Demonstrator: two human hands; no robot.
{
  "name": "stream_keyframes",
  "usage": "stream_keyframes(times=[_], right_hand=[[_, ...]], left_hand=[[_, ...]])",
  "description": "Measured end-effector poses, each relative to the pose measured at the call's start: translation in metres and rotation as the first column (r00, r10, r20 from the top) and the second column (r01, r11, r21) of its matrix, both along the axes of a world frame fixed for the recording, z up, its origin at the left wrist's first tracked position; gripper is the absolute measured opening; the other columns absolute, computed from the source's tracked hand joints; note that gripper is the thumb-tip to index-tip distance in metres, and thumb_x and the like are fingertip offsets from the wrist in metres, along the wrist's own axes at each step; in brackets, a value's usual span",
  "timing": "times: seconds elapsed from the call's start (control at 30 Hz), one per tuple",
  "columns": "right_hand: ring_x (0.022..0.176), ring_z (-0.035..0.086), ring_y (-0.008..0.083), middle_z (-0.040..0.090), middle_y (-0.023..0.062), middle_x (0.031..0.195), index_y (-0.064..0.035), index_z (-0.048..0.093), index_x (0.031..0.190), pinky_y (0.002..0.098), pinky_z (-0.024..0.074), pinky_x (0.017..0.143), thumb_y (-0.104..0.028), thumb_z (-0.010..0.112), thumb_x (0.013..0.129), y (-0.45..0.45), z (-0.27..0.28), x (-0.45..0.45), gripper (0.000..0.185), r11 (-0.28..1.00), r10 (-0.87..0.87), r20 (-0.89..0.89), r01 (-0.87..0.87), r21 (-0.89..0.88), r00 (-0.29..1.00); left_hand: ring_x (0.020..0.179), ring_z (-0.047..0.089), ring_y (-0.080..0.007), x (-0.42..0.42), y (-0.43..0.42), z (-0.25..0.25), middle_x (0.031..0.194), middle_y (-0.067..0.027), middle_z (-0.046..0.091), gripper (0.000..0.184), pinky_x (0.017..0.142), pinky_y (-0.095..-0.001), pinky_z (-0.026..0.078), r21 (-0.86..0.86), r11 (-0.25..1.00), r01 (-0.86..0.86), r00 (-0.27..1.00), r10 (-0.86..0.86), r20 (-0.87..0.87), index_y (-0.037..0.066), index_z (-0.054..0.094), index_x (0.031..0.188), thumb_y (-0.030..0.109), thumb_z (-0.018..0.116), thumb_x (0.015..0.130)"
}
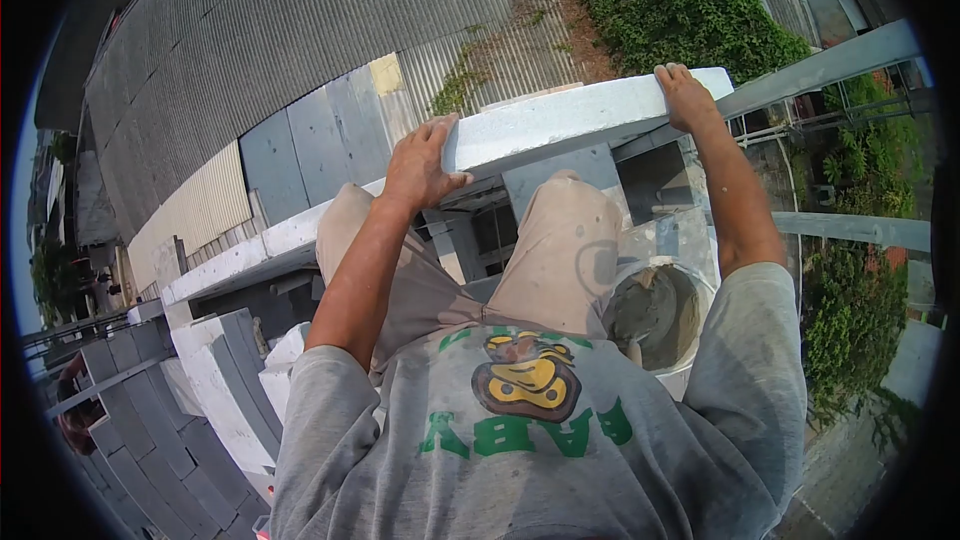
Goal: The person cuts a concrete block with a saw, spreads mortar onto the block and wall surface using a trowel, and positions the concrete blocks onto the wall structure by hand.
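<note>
A long white lightweight concrete block (560,125) lies across the top of the wall, beyond my knees. My left hand (425,168) grips its left end, fingers over the top and thumb along the near side. Near the block's right end, my right hand (686,100) is closed over the top edge; part of its grip is hidden. More of the white block wall (245,252) runs away to the left. A white bucket (706,302) holding grey mortar (645,308) stands by my right leg.
Below and beyond lie corrugated roofs (340,20) and green climbing plants (680,5). A grey beam (830,68) meets the wall at right. Stacked blocks (225,380) stand at lower left. Drops open up on both sides of the wall.
</note>
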State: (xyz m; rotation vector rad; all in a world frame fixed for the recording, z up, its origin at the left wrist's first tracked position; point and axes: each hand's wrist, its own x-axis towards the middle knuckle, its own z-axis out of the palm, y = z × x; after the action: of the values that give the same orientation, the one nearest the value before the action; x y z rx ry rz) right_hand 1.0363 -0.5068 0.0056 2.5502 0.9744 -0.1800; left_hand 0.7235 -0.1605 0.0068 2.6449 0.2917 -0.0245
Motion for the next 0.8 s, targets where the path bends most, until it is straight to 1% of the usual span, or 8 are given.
stream_keyframes(times=[0.03, 0.17, 0.33, 0.47, 0.5, 0.6, 0.7, 0.8], right_hand=[[0.134, 0.04, 0.0315, 0.042, 0.0177, 0.143, -0.0079, 0.038, 0.138, 0.0383, 0.044, 0.104, 0.001, 0.062, 0.077, 0.0, 0.002, -0.003, 0.065, 1.0, -0.001, 0.005, 0.001, 0.007, 1.0], [0.134, 0.04, 0.0312, 0.042, 0.0177, 0.144, -0.0078, 0.038, 0.138, 0.0376, 0.0427, 0.105, 0.0, 0.062, 0.078, 0.001, -0.001, -0.005, 0.065, 1.0, -0.016, 0.028, 0.016, 0.018, 0.999], [0.139, 0.036, 0.03, 0.04, 0.0153, 0.147, -0.0114, 0.039, 0.141, 0.0379, 0.0404, 0.108, 0.0, 0.06, 0.083, 0.004, -0.002, -0.008, 0.062, 0.996, -0.08, -0.005, 0.081, 0.048, 0.997], [0.145, 0.028, 0.03, 0.032, 0.0138, 0.154, -0.0138, 0.034, 0.146, 0.0378, 0.0362, 0.113, 0.0, 0.058, 0.085, 0.008, 0.01, -0.014, 0.067, 0.99, -0.14, -0.058, 0.142, 0.025, 0.988], [0.145, 0.028, 0.03, 0.031, 0.0139, 0.155, -0.0141, 0.034, 0.147, 0.0377, 0.0361, 0.113, 0.0, 0.058, 0.085, 0.008, 0.009, -0.014, 0.068, 0.991, -0.135, -0.053, 0.135, 0.004, 0.989], [0.146, 0.026, 0.0307, 0.029, 0.0164, 0.156, -0.013, 0.03, 0.15, 0.038, 0.0348, 0.114, -0.001, 0.061, 0.082, 0.006, 0.01, -0.008, 0.076, 0.993, -0.115, -0.094, 0.113, -0.034, 0.989], [0.145, 0.026, 0.0315, 0.028, 0.0192, 0.155, -0.0104, 0.028, 0.151, 0.0396, 0.032, 0.115, -0.002, 0.063, 0.08, 0.007, 0.017, -0.005, 0.08, 0.996, -0.085, -0.15, 0.078, -0.052, 0.985], [0.145, 0.027, 0.0311, 0.029, 0.0179, 0.156, -0.009, 0.029, 0.15, 0.0414, 0.0301, 0.115, -0.003, 0.063, 0.08, 0.01, 0.022, -0.024, 0.079, 0.991, -0.12, -0.076, 0.123, 0.046, 0.99]], left_hand=[[0.13, 0.045, -0.0371, 0.001, 0.0, 0.002, 0.142, -0.0155, 0.046, 0.096, 0.108, -0.0424, 0.04, 0.048, 0.999, 0.018, 1.0, -0.019, 0.013, 0.012, 0.04, 0.144, 0.022, 0.088, 0.061], [0.13, 0.044, -0.0345, 0.005, -0.005, 0.007, 0.14, -0.0138, 0.046, 0.095, 0.108, -0.0412, 0.041, -0.054, 0.998, -0.018, 0.997, 0.014, -0.069, 0.012, 0.039, 0.145, 0.023, 0.087, 0.064], [0.128, 0.045, -0.0355, 0.003, -0.001, -0.001, 0.139, -0.0157, 0.047, 0.094, 0.108, -0.0405, 0.04, -0.074, 0.997, -0.01, 1.0, 0.008, -0.025, 0.011, 0.04, 0.144, 0.021, 0.087, 0.063], [0.127, 0.046, -0.0351, 0.004, -0.003, -0.002, 0.139, -0.017, 0.047, 0.094, 0.108, -0.0396, 0.039, -0.056, 0.998, 0.003, 1.0, -0.003, 0.004, 0.011, 0.041, 0.143, 0.021, 0.088, 0.062], [0.131, 0.043, -0.0338, 0.007, -0.001, 0.001, 0.141, -0.0166, 0.046, 0.096, 0.113, -0.0481, 0.031, -0.013, 0.999, 0.035, 0.999, -0.035, -0.009, 0.011, 0.041, 0.144, 0.035, 0.088, 0.063], [0.136, 0.039, -0.0322, 0.009, -0.012, 0.011, 0.143, -0.0158, 0.045, 0.101, 0.115, -0.059, 0.018, 0.192, 0.981, -0.013, 0.998, 0.026, -0.062, 0.012, 0.04, 0.145, 0.052, 0.083, 0.063], [0.139, 0.035, -0.0312, 0.021, -0.018, 0.005, 0.144, -0.0148, 0.044, 0.105, 0.114, -0.0653, 0.01, 0.174, 0.984, 0.024, 1.0, -0.022, -0.011, 0.013, 0.04, 0.146, 0.063, 0.078, 0.062], [0.139, 0.035, -0.0303, 0.039, -0.036, 0.009, 0.145, -0.0143, 0.044, 0.105, 0.115, -0.0636, 0.009, 0.163, 0.984, 0.077, 0.996, -0.07, -0.048, 0.012, 0.039, 0.146, 0.06, 0.079, 0.063]])
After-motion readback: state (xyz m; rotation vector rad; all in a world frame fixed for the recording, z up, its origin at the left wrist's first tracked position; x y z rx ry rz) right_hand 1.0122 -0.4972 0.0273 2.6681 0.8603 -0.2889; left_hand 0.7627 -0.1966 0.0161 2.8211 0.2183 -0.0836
